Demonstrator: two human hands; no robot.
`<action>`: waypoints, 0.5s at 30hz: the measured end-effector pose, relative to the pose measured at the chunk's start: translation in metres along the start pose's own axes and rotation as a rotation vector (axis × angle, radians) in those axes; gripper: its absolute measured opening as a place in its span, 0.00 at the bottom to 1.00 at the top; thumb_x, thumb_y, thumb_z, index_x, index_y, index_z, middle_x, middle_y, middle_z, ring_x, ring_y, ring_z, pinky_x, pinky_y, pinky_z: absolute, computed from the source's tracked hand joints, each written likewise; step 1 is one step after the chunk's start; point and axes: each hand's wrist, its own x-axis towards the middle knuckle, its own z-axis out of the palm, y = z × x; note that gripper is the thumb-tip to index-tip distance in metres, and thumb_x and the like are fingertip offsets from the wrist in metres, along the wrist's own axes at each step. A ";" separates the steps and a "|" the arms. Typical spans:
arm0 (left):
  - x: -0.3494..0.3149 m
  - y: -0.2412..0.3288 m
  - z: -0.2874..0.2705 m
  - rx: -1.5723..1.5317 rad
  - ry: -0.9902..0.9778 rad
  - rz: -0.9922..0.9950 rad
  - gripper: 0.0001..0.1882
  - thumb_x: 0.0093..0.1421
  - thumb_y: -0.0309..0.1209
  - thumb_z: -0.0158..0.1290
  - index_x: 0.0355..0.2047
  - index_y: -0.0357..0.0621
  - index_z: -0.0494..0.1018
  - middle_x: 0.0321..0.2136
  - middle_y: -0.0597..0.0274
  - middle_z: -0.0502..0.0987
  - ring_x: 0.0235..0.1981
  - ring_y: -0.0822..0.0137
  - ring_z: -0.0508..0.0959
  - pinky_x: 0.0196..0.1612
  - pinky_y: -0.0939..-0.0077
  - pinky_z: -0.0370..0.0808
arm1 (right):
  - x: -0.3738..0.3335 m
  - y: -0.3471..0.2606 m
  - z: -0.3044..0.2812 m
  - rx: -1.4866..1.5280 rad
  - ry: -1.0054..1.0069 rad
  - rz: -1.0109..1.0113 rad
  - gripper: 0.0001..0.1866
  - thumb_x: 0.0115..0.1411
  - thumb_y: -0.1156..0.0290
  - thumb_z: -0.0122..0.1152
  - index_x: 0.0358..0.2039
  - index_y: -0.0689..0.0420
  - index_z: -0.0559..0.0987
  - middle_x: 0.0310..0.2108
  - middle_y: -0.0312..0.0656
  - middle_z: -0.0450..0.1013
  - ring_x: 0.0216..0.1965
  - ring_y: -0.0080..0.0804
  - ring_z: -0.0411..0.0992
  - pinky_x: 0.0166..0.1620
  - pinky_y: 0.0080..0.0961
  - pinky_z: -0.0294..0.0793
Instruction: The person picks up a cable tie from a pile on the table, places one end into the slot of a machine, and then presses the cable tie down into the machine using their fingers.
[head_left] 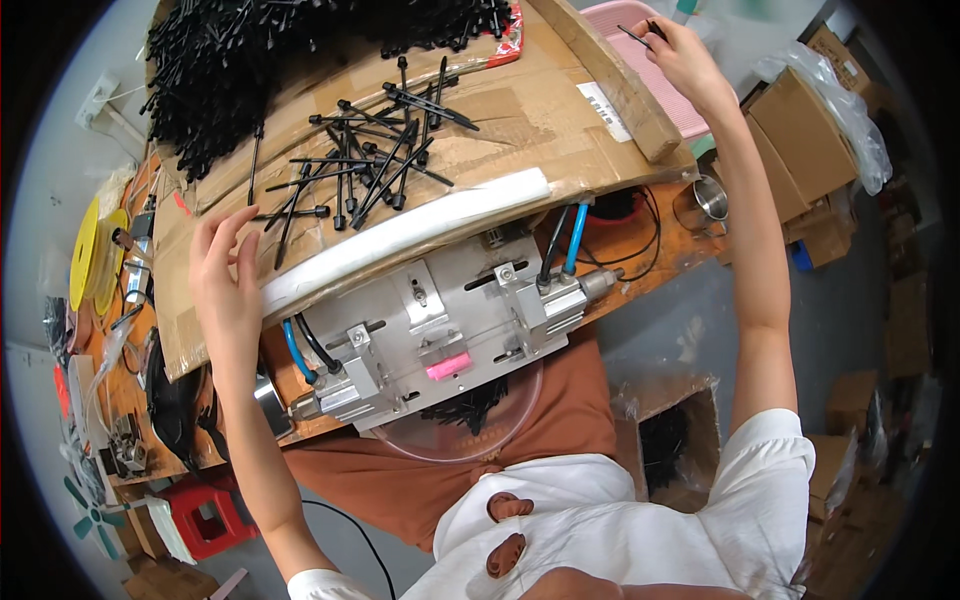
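My left hand (226, 275) is at the left edge of the cardboard, fingers curved and apart, with nothing visible in them. Its fingertips are close to the end of a black rod with a thicker head (308, 212), part of a loose heap of black rods (370, 165); whether they touch cannot be made out. Out at the far right, my right hand (688, 68) pinches a thin black rod (632, 36) above a pink basket (610, 18). Between my arms lies a metal fixture (445, 320) with a cylinder on either side and a pink piece (448, 366) at its middle.
A big pile of black rods (230, 75) covers the cardboard's far left. Across its near edge runs a white padded strip (410, 235). A clear bowl (520, 420) with black parts sits below the fixture. Rightward stand a metal cup (705, 198) and cardboard boxes (800, 135).
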 end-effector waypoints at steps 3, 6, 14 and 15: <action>0.000 0.039 -0.003 0.031 0.036 0.110 0.11 0.60 0.21 0.52 0.43 0.42 0.75 0.36 0.58 0.72 0.34 0.64 0.73 0.34 0.75 0.71 | 0.019 0.012 0.008 -0.304 -0.030 0.131 0.14 0.65 0.69 0.46 0.44 0.64 0.74 0.30 0.45 0.74 0.30 0.28 0.71 0.41 0.26 0.71; 0.007 0.071 0.004 -0.067 -0.015 0.171 0.11 0.59 0.21 0.52 0.43 0.42 0.76 0.36 0.58 0.72 0.35 0.63 0.73 0.35 0.74 0.71 | 0.046 0.031 0.037 -0.461 0.011 0.062 0.18 0.65 0.62 0.47 0.44 0.65 0.75 0.36 0.54 0.76 0.38 0.42 0.76 0.45 0.36 0.71; -0.002 0.084 0.002 -0.061 -0.048 0.157 0.12 0.58 0.19 0.53 0.42 0.43 0.76 0.35 0.57 0.72 0.36 0.62 0.74 0.38 0.72 0.72 | 0.033 -0.039 0.054 -0.523 -0.052 0.110 0.19 0.62 0.58 0.49 0.42 0.59 0.78 0.40 0.54 0.76 0.43 0.52 0.74 0.46 0.44 0.71; -0.005 0.082 0.001 -0.055 -0.061 0.161 0.12 0.57 0.19 0.53 0.42 0.43 0.76 0.35 0.57 0.72 0.36 0.61 0.74 0.38 0.72 0.72 | 0.032 -0.036 0.053 -0.554 0.006 0.061 0.18 0.62 0.57 0.49 0.42 0.57 0.78 0.40 0.52 0.76 0.43 0.53 0.74 0.46 0.43 0.71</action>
